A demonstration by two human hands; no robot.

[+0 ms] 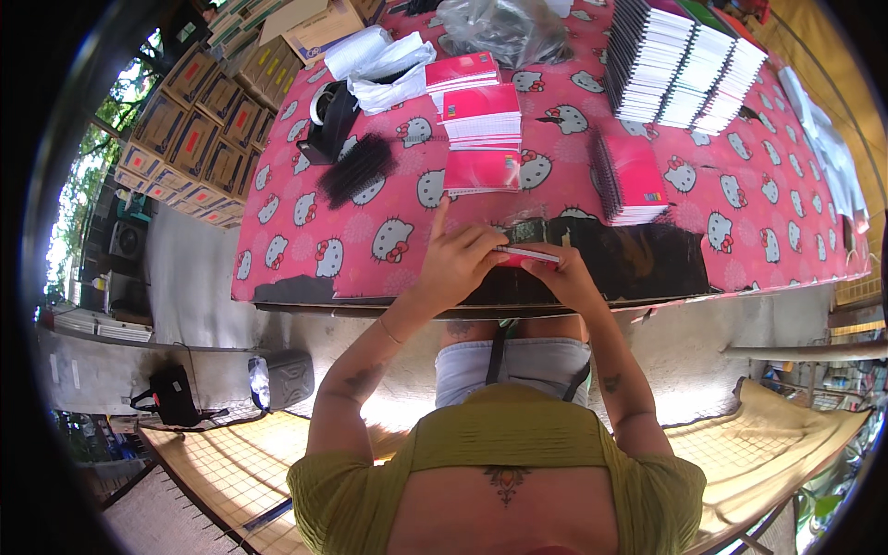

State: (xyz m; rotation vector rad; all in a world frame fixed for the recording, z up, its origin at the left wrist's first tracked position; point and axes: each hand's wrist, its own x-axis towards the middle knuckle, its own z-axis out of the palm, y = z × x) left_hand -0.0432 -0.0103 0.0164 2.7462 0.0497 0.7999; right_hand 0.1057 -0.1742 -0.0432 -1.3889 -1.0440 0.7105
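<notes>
Two hands pinch one thin notebook (pixel 529 252) at the near edge of the pink table (pixel 305 268) — left hand (pixel 455 264) clamped on its left end, right hand (pixel 560 275) on its right, long axis running side to side, just short of the pink stacks (pixel 481 139).

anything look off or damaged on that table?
Yes: the pink cartoon-cat table cover is worn through along the near edge, leaving a dark bare strip right of the hands. The left hand and right hand hold a thin notebook there. The notebook stacks lie orderly; nothing spilled.
</notes>
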